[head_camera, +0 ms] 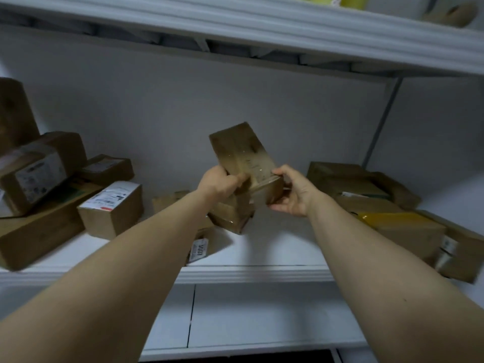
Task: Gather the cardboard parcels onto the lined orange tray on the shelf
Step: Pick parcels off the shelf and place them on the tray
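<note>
- Far left of the white shelf (248, 273): a heap of cardboard parcels; a tall box (15, 113) at the back, a labelled parcel (34, 174) leaning against it, and a long flat box (39, 231) beneath, reaching the shelf's front edge
- Just right of the heap: a small parcel (107, 167) near the back wall; in front of it a box with a white shipping label (112, 208) on top
- Centre left: the left hand (222, 182), fingers curled round the lower left edge of the held parcel (246, 155); a second brown parcel (233, 213) sits just below that hand; whether it is held or rests on the shelf I cannot tell
- Centre: the held parcel is raised above the shelf, tilted back, its far end toward the wall
- Centre right: the right hand (290, 192) grips the same parcel's lower right corner, thumb on top, fingers underneath
- Right: more parcels stacked loosely (348, 179); one bears yellow tape (400, 224); another (461, 252) overhangs the shelf's front edge
</note>
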